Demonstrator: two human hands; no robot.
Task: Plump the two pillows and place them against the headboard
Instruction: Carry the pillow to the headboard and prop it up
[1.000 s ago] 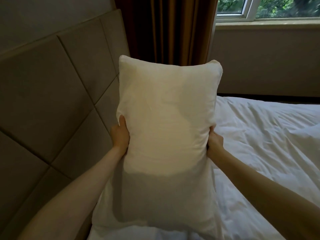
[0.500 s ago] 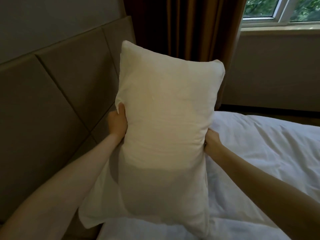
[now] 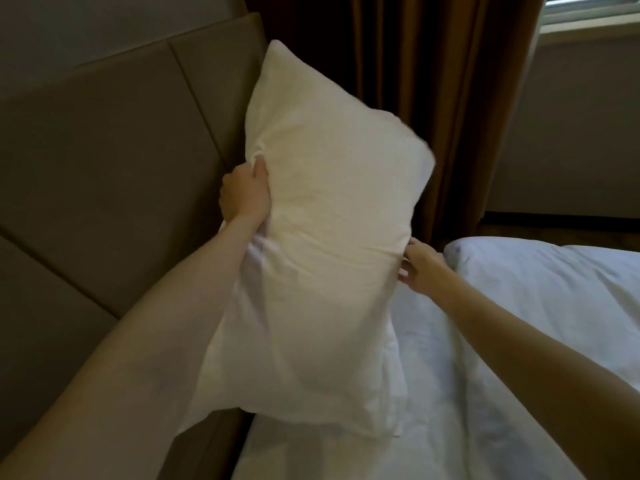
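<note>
A white pillow (image 3: 322,237) stands on end above the bed, its top tilted left toward the padded brown headboard (image 3: 114,161). My left hand (image 3: 244,195) grips the pillow's left edge at mid height, bunching the cover. My right hand (image 3: 420,266) presses on the right edge a little lower, fingers pinching the fabric. The pillow's bottom corners hang just over the sheet. A second pillow is not in view.
The white duvet (image 3: 540,306) covers the bed to the right, with a rounded fold near my right hand. Brown curtains (image 3: 433,81) hang behind the pillow. A window sill (image 3: 588,26) shows at the top right above a plain wall.
The pillow has tipped and shifted left toward the headboard, and its middle is squeezed in more. My left hand moved up and left; both hands keep hold.
</note>
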